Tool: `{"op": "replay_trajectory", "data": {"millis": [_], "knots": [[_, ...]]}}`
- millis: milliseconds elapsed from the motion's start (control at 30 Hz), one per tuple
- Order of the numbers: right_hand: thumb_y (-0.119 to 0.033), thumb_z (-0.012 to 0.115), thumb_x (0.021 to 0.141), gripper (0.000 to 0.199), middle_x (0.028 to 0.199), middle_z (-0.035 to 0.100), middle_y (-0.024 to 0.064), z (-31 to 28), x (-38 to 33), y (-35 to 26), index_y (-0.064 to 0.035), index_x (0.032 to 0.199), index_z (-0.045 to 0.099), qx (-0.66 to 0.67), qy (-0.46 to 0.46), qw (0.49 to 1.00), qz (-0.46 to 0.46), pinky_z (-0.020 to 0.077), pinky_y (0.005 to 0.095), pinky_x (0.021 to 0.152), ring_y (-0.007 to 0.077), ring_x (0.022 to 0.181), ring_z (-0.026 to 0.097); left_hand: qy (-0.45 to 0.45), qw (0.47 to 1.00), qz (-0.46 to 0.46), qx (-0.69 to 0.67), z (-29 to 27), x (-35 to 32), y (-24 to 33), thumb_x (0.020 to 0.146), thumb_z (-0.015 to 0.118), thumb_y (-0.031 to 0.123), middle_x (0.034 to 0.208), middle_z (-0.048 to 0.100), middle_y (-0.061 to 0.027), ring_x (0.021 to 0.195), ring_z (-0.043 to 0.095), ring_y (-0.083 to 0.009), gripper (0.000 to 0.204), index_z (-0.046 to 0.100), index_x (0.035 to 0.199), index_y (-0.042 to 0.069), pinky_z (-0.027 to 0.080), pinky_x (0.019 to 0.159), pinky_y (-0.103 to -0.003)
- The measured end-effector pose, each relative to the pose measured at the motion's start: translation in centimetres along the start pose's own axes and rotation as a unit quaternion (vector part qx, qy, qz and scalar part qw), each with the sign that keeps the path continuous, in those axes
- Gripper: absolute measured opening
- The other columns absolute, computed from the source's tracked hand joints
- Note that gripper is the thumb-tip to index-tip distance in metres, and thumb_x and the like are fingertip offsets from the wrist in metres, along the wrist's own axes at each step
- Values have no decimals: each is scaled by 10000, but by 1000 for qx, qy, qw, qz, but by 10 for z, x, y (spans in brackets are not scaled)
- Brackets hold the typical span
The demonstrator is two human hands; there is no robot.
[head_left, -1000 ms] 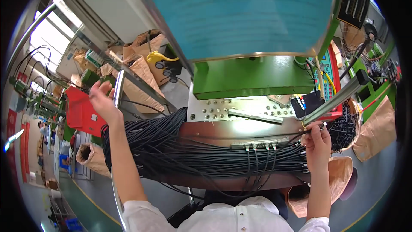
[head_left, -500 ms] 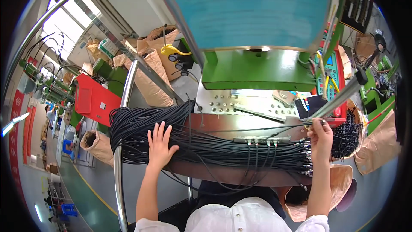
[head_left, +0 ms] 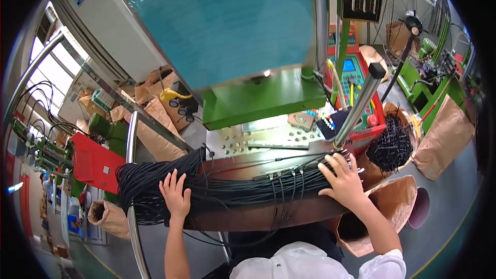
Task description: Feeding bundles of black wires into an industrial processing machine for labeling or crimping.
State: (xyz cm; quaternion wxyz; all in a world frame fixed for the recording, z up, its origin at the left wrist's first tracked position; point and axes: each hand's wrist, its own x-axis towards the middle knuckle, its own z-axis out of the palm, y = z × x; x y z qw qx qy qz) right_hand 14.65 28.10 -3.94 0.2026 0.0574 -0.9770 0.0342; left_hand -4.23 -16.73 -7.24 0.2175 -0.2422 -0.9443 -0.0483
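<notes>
A thick bundle of black cables (head_left: 232,191) lies along a narrow brown bench top (head_left: 232,221). Its left part droops over a chrome rail (head_left: 132,150). My left hand (head_left: 175,195) rests on the bundle near that rail, fingers apart and gripping nothing. Towards the other end, my right hand (head_left: 342,182) lies open across the cables, covering part of their metal-tipped ends. Just behind the bundle is a metal strip (head_left: 279,171) with several silver cable fittings at it. A few single cables run loose behind it and hang in front of the bench.
Beyond the bench stands a green machine (head_left: 263,107) under a large teal panel (head_left: 227,26). A red control box (head_left: 373,121) and a slanted metal post (head_left: 359,106) are at the right. Paper bags (head_left: 405,191) stand on the floor, one holding black pieces (head_left: 391,144).
My right hand has let go of the cable end it pinched and now lies spread on the bundle. My left hand remains on the cables. The whole view has turned and shifted.
</notes>
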Motion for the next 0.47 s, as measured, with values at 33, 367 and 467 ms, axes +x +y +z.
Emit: {"op": "replay_trajectory", "data": {"millis": [33,367,467], "knots": [[-316,739,676,578,1182,525,110,2,6,2,-105,1182,556,-6,7,1000,-4,379,459,953,308,1111,474,11,1000,-2,-24,0,-1,-2,954,333,467,1360,455,-114,1280,343,-326,506,577,1192,94,182,1079,-502],[-279,633,782,302,977,592,144,91,118,20,-37,959,594,152,-118,979,-67,457,368,846,313,940,569,44,995,-11,-91,-12,2,1,836,501,264,1265,536,-136,1182,421,-359,323,640,1041,57,262,1044,-485],[-303,650,774,337,993,591,157,94,143,28,-41,980,598,144,-78,984,-64,448,401,872,304,961,569,62,994,-1,-87,-11,2,-2,787,531,252,1258,541,-139,1177,426,-356,331,647,1035,66,265,1041,-488]]}}
